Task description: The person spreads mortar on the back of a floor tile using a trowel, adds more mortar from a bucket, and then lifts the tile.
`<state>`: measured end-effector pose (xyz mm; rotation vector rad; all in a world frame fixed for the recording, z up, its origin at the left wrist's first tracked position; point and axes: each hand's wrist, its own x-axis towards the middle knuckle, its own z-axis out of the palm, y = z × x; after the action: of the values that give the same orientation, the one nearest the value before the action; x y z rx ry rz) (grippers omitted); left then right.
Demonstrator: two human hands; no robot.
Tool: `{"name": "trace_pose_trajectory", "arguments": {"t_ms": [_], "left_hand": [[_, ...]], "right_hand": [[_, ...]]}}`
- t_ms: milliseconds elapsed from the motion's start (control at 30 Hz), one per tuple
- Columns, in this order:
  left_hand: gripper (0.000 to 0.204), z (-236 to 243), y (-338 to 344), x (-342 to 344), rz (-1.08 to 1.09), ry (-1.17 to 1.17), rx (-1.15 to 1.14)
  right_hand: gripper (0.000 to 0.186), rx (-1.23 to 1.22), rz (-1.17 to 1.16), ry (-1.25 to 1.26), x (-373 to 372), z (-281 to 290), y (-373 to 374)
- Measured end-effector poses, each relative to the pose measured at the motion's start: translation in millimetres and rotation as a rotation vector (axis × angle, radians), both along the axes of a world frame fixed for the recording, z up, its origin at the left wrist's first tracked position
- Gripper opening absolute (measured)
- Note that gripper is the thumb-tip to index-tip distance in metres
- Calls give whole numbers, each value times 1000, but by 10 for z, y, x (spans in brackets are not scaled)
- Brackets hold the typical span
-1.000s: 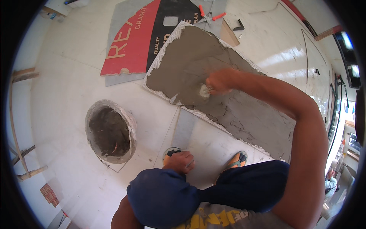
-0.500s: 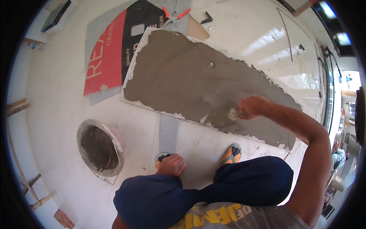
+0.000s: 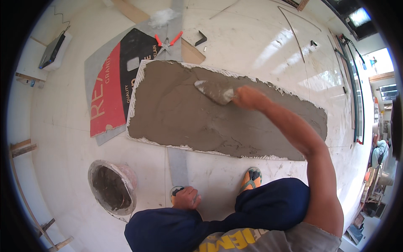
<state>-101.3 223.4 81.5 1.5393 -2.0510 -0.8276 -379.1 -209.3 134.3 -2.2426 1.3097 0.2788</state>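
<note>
My right hand (image 3: 249, 97) is closed round the handle of a pointed trowel (image 3: 216, 91), whose blade is smeared with grey mortar. The blade lies against a spread layer of wet mortar (image 3: 176, 109), left of the hand and near its far side. This mortar covers most of a long rectangular tile; only its pale, ridged edges (image 3: 131, 110) show. In front of my left knee, above one sandal, my left hand (image 3: 187, 197) rests with its fingers curled in, and nothing shows in it. A mortar-coated bucket (image 3: 131, 176) with dark mortar inside stands to the left.
Beyond the tile's left end lies a red and black cardboard sheet (image 3: 110, 90), with red-handled pliers (image 3: 167, 43) near its far edge. A small black angle piece (image 3: 201, 38) is on the pale floor. Frames (image 3: 356, 96) lean at the right; wood pieces (image 3: 24, 149) stand far left.
My right hand and the trowel have moved away from me and left, from the tile's near edge toward its far side. The head view has shifted. My left hand remains by the knee.
</note>
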Motion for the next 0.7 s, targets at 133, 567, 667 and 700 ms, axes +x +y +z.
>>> {"name": "trace_pose_trajectory", "arguments": {"t_ms": [133, 567, 667, 700], "left_hand": [[17, 17, 68, 68, 32, -29, 2], [16, 40, 42, 49, 18, 35, 0], [15, 71, 3, 25, 29, 58, -28], [15, 67, 11, 43, 30, 73, -27]], "right_hand": [[37, 153, 182, -88, 179, -239, 555], [31, -54, -355, 64, 319, 88, 505], [35, -118, -524, 148, -115, -108, 519], [38, -134, -590, 167, -298, -159, 549]]}}
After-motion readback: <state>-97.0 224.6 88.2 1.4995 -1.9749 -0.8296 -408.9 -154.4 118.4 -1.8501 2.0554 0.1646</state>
